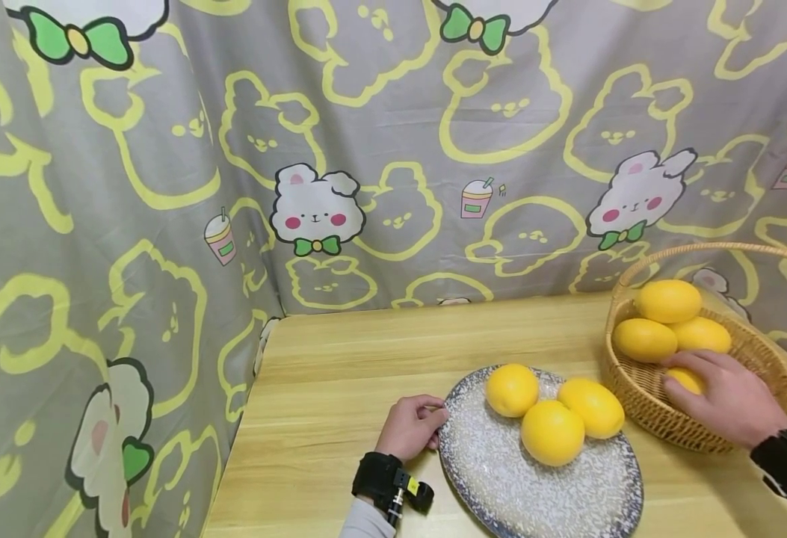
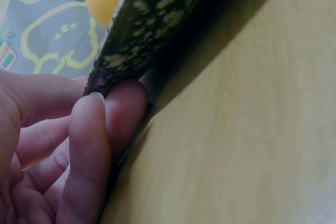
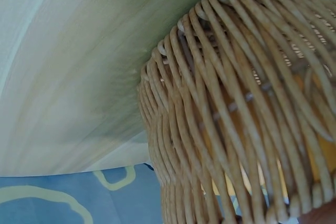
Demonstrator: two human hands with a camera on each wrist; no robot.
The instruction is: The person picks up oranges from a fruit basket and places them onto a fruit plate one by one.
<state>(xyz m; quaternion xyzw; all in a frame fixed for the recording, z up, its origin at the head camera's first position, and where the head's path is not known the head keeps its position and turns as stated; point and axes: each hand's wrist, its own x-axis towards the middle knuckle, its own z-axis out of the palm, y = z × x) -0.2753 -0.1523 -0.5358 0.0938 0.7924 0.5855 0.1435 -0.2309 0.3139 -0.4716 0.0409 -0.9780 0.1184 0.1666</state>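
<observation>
My left hand [image 1: 412,428] holds the left rim of a speckled grey oval plate [image 1: 494,478]; in the left wrist view the fingers pinch the dark edge [image 2: 142,40], one of them under it. Three yellow lemons [image 1: 553,433] lie grouped on the plate's far half. At the right, my right hand [image 1: 729,396] reaches into a wicker basket [image 1: 786,385] and grips a lemon [image 1: 686,379], mostly covered by the fingers. Three more lemons [image 1: 669,301] are piled at the basket's far left side. In the right wrist view the basket's woven wall [image 3: 210,114] hides most of the hand.
The basket's thin handle [image 1: 723,246] arches over its opening. Plate and basket stand side by side on a light wooden table [image 1: 326,373]. A grey patterned curtain [image 1: 393,134] hangs behind the table and along its left side.
</observation>
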